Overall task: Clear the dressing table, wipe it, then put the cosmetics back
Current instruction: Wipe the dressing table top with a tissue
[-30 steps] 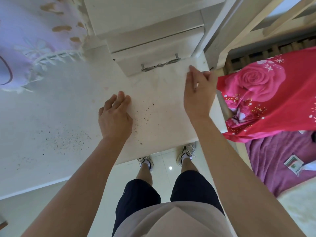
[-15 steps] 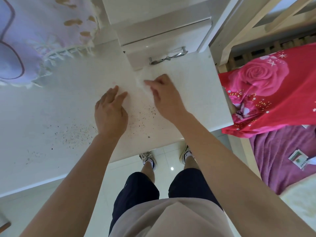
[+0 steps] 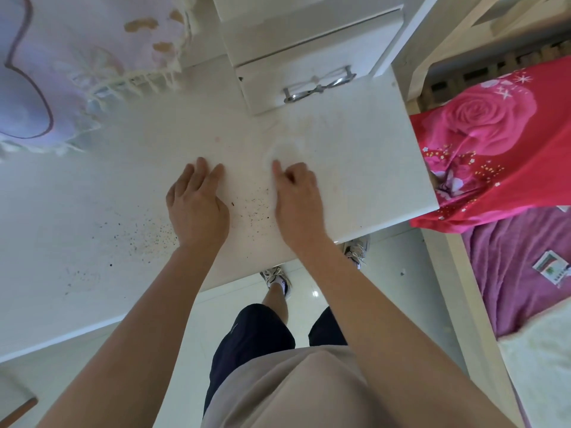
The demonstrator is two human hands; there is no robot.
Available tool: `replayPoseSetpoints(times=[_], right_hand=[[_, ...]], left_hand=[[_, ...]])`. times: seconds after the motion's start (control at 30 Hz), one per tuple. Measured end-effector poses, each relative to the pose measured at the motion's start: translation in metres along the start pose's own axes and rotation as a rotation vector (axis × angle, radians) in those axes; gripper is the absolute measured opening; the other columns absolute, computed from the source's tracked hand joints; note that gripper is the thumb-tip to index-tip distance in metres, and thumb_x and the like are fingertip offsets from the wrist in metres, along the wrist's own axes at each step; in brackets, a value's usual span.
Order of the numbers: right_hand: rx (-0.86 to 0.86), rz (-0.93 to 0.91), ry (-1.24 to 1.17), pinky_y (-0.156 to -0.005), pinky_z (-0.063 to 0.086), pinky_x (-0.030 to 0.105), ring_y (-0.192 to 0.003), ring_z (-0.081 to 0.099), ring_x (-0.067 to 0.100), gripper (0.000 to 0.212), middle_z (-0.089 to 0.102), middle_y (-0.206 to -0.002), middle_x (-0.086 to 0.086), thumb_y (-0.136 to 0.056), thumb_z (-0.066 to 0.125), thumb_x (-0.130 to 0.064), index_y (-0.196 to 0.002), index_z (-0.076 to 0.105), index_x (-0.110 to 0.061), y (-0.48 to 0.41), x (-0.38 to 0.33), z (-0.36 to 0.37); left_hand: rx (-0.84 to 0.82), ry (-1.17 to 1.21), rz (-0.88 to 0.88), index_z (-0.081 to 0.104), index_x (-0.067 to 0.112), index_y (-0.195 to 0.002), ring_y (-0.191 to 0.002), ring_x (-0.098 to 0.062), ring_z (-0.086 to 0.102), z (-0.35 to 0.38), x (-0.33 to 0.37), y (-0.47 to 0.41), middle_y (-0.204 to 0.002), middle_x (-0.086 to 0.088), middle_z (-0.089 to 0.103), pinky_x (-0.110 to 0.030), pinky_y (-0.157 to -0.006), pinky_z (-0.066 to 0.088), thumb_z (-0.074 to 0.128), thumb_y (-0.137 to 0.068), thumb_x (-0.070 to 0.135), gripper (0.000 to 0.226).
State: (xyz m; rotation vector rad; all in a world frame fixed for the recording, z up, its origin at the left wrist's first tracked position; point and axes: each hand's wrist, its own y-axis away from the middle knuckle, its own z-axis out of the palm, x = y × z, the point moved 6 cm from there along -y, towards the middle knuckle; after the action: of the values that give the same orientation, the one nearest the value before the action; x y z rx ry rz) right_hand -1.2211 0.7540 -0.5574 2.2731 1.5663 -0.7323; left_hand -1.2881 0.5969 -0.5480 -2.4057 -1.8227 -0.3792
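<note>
The left hand [image 3: 197, 208] lies palm down at the centre of the frame, fingers straight and together, flat on the dressing table [image 3: 355, 168], its forearm running down to the lower left. The right hand [image 3: 298, 199] sits just to the right of it. Its fingers are curled in with the knuckles up and the forefinger tip pointing away from the body, and they pinch a white wipe [image 3: 285, 149] against the tabletop. The wipe is blurred and nearly the same colour as the surface, so its outline is hard to make out. The right forearm slants off to the lower right.

Dark specks [image 3: 148, 239] are scattered on the white top left of the left hand, with a thinner sprinkling between the two hands. Above the hands, a small white drawer [image 3: 293, 84] with a curved metal handle [image 3: 318, 86] stands on the tabletop. A pale lilac fringed cloth [image 3: 77, 66] covers the upper left of the frame. At the right edge a red rose-print sheet [image 3: 494, 143] hangs beside the table end, with a purple blanket [image 3: 519, 267] below it and a small card [image 3: 553, 268] lying on the blanket. Below the table edge are glossy floor tiles [image 3: 395, 273], white sneakers [image 3: 278, 279] and dark shorts [image 3: 253, 338].
</note>
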Motion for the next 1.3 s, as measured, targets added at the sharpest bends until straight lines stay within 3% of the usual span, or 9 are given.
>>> replayPoseSetpoints(times=[0.1, 0.23, 0.4, 0.63, 0.77, 0.87, 1.0, 1.13, 1.3], right_hand=[[-0.067, 0.031, -0.165, -0.075, 0.052, 0.042, -0.088, 0.054, 0.031, 0.036, 0.053, -0.103, 0.013, -0.092, 0.055, -0.002, -0.128, 0.062, -0.007, -0.01, -0.007, -0.002], [0.193, 0.231, -0.159, -0.082, 0.043, 0.022, -0.089, 0.052, 0.018, 0.033, 0.048, -0.107, 0.004, -0.1, 0.048, -0.014, -0.131, 0.06, -0.01, -0.031, 0.052, -0.058], [0.169, 0.524, 0.089, -0.093, 0.044, 0.039, -0.108, 0.048, 0.027, 0.038, 0.049, -0.122, 0.011, -0.103, 0.039, -0.024, -0.136, 0.053, -0.012, -0.047, 0.1, -0.058], [-0.269, -0.055, 0.025, -0.09, 0.045, 0.036, -0.105, 0.046, 0.031, 0.063, 0.046, -0.119, 0.015, -0.082, 0.054, 0.005, -0.142, 0.045, -0.011, -0.046, -0.035, 0.02], [-0.144, 0.028, -0.144, -0.09, 0.048, 0.039, -0.104, 0.052, 0.03, 0.043, 0.05, -0.114, 0.011, -0.094, 0.048, -0.002, -0.132, 0.061, -0.017, -0.059, 0.0, -0.016], [0.076, 0.165, -0.022, -0.084, 0.05, 0.036, -0.102, 0.054, 0.027, 0.041, 0.049, -0.117, 0.01, -0.096, 0.048, -0.007, -0.131, 0.061, -0.022, -0.067, 0.075, -0.068], [0.07, 0.421, 0.064, -0.091, 0.046, 0.041, -0.108, 0.049, 0.029, 0.041, 0.047, -0.124, 0.012, -0.097, 0.043, -0.013, -0.136, 0.055, -0.016, -0.06, 0.134, -0.089], [-0.162, 0.065, 0.114, -0.077, 0.043, 0.033, -0.103, 0.045, 0.034, 0.058, 0.045, -0.124, 0.019, -0.088, 0.047, 0.004, -0.145, 0.039, -0.003, -0.037, 0.06, -0.04], [-0.435, -0.14, -0.109, -0.087, 0.05, 0.036, -0.108, 0.046, 0.027, 0.056, 0.044, -0.123, 0.012, -0.089, 0.051, 0.004, -0.143, 0.045, -0.009, -0.012, 0.002, -0.007]], left_hand=[[-0.048, 0.004, 0.028, 0.059, 0.017, -0.132, -0.135, -0.033, 0.042, -0.004, 0.0, 0.0, -0.145, -0.009, 0.049, -0.053, -0.106, 0.035, 0.042, -0.082, 0.0, 0.056], [-0.108, -0.032, 0.051, 0.056, 0.018, -0.135, -0.136, -0.033, 0.04, -0.004, -0.003, -0.001, -0.148, -0.005, 0.046, -0.052, -0.105, 0.033, 0.05, -0.083, -0.002, 0.056], [-0.16, -0.077, 0.056, 0.05, 0.02, -0.14, -0.14, -0.031, 0.034, 0.0, -0.004, 0.0, -0.153, -0.003, 0.039, -0.05, -0.107, 0.029, 0.051, -0.085, 0.002, 0.059], [-0.163, -0.061, 0.035, 0.05, 0.018, -0.14, -0.141, -0.032, 0.033, -0.001, 0.001, 0.0, -0.153, -0.007, 0.039, -0.052, -0.11, 0.031, 0.048, -0.087, 0.002, 0.055], [-0.179, -0.045, 0.029, 0.05, 0.016, -0.14, -0.141, -0.034, 0.032, 0.0, 0.002, 0.0, -0.153, -0.008, 0.038, -0.053, -0.111, 0.032, 0.047, -0.086, 0.0, 0.056], [-0.173, -0.026, 0.0, 0.051, 0.014, -0.138, -0.141, -0.034, 0.032, 0.001, 0.006, -0.001, -0.152, -0.008, 0.039, -0.052, -0.109, 0.035, 0.045, -0.086, 0.0, 0.055], [-0.161, -0.024, -0.054, 0.049, 0.013, -0.139, -0.143, -0.033, 0.029, 0.004, 0.011, 0.0, -0.154, -0.009, 0.036, -0.053, -0.11, 0.034, 0.041, -0.087, 0.0, 0.054], [-0.159, -0.029, -0.085, 0.05, 0.014, -0.139, -0.143, -0.029, 0.029, 0.001, 0.015, 0.0, -0.154, -0.005, 0.036, -0.052, -0.108, 0.038, 0.039, -0.088, 0.0, 0.054], [-0.178, -0.039, -0.16, 0.046, 0.021, -0.144, -0.147, -0.021, 0.021, -0.003, 0.02, -0.001, -0.158, 0.002, 0.028, -0.044, -0.114, 0.029, 0.036, -0.093, 0.001, 0.055]])
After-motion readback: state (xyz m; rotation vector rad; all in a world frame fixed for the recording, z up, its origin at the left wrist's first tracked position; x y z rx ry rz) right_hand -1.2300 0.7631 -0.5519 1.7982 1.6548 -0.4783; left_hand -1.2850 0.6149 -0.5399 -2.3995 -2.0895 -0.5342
